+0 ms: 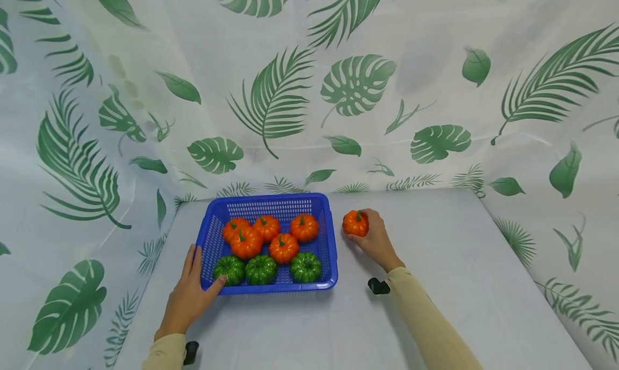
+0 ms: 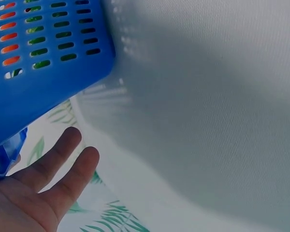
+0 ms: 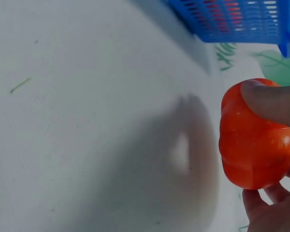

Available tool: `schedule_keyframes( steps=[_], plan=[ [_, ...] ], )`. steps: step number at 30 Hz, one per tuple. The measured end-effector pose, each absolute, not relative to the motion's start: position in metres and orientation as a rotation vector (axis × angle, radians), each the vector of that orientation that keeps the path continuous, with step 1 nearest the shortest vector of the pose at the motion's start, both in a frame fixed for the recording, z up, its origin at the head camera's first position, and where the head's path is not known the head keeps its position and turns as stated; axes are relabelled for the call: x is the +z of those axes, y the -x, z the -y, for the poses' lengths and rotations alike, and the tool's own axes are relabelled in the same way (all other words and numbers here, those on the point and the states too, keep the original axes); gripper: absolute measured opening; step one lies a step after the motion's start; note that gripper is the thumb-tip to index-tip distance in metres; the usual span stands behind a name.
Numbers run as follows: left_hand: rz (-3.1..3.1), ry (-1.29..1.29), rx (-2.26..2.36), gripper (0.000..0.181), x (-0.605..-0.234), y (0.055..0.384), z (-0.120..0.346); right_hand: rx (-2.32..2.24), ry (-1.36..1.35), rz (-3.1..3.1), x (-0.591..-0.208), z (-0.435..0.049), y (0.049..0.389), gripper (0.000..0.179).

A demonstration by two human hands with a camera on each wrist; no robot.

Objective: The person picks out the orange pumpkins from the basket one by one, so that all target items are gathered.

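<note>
My right hand (image 1: 377,241) grips a small orange pumpkin (image 1: 355,224) with a green stem, just right of the blue basket (image 1: 271,288). In the right wrist view the thumb (image 3: 270,104) lies across the pumpkin and fingertips touch its far side; a shadow falls on the table beside it. My left hand (image 1: 191,295) rests at the basket's front left corner, thumb over the front rim. Seen from the left wrist, two of its fingers (image 2: 70,186) stretch straight out beside the rim. Inside the basket sit several orange pumpkins (image 1: 283,248) and three green pumpkins (image 1: 306,267).
The basket stands on a table with a pale cover (image 1: 464,268). White sheets with green leaf prints (image 1: 358,85) hang behind and on both sides. A small black piece (image 1: 379,286) shows by the right sleeve, another (image 1: 191,353) by the left.
</note>
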State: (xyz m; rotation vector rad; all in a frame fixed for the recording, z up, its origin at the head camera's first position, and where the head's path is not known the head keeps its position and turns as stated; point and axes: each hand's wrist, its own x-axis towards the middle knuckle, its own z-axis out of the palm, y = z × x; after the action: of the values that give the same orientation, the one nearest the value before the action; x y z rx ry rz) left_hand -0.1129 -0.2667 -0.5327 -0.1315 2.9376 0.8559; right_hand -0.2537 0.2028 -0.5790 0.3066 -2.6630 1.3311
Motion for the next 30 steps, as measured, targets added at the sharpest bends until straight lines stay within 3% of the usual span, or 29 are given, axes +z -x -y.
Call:
schedule_keyframes(
  steps=[30],
  plan=[
    [-2.929,0.081,0.775,0.105,-0.5260,0.1152,0.2720,1.461,-0.237,2.803,-0.5849,-0.2077,0.2566,0.088]
  ],
)
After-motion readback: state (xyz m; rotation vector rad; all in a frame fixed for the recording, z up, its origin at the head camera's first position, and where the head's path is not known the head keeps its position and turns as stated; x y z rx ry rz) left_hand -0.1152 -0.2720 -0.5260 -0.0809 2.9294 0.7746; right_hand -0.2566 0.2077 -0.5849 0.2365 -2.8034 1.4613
